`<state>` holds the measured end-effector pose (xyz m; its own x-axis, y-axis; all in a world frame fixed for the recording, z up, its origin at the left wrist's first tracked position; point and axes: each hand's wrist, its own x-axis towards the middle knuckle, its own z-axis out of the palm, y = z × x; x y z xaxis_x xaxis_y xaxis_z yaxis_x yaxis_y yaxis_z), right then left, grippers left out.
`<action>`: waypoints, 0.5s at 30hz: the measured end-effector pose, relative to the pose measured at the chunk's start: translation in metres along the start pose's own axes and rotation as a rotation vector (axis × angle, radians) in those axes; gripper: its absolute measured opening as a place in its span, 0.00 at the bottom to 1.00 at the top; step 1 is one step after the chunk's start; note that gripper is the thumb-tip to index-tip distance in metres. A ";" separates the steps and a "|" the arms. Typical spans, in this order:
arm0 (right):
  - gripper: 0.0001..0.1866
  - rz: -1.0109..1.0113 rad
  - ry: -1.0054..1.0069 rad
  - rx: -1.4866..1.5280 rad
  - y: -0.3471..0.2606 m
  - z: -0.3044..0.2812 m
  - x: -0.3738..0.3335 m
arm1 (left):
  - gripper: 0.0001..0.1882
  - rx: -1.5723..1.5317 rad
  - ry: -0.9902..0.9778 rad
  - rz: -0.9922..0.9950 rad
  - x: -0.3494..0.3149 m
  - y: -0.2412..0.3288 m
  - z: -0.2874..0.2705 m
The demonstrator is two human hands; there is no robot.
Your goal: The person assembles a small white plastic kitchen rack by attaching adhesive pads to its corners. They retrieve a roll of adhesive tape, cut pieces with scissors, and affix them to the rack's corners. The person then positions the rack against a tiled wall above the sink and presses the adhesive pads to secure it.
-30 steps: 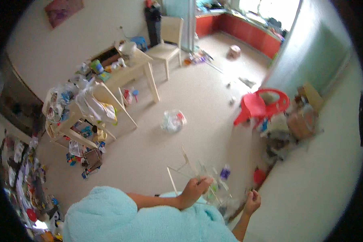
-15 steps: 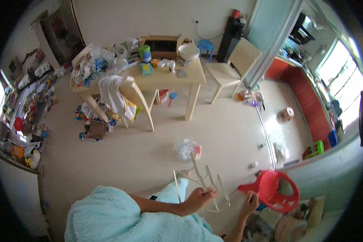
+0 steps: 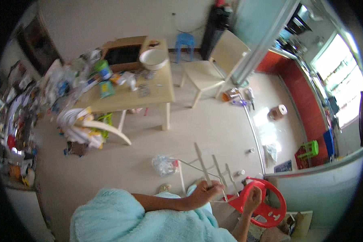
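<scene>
My left hand [image 3: 206,192] is closed round a slat of a pale, thin-framed rack [image 3: 215,166] with several long bars, held up in front of my body. The rack's lower part is partly hidden behind the hand. To its right, my right hand [image 3: 253,198] is raised with its fingers curled in. It overlaps a red plastic piece [image 3: 276,213] with a big round opening, perhaps a small seat. I cannot tell whether the fingers touch that piece or pinch something small.
A clear plastic bag [image 3: 163,165] lies on the floor ahead. The cluttered table [image 3: 165,86] stands at the far left, a cream chair [image 3: 205,72] right of it. A floor track [image 3: 252,133] runs toward the red kitchen cabinets [image 3: 288,80]. White cups [image 3: 240,172] lie near the red piece.
The view has swung to the right, so the table sits farther left. My right hand has shifted rightward across the red piece. My left hand still grips the rack.
</scene>
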<state>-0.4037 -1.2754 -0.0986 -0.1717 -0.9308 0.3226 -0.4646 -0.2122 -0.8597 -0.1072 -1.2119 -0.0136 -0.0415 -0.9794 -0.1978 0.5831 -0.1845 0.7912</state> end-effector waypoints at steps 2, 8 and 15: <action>0.08 0.099 -0.042 -0.103 0.022 0.004 0.037 | 0.21 0.068 0.048 0.103 0.048 -0.006 0.004; 0.08 0.096 0.054 -0.174 0.121 0.015 0.175 | 0.24 0.314 0.078 0.208 0.221 -0.014 0.037; 0.07 0.159 0.039 -0.134 0.183 0.008 0.418 | 0.23 0.131 0.007 0.115 0.436 0.004 0.152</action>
<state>-0.5534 -1.7056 -0.1246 -0.2840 -0.9368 0.2043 -0.5396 -0.0199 -0.8417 -0.2463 -1.6521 -0.0086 0.0257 -0.9941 -0.1055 0.4729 -0.0809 0.8774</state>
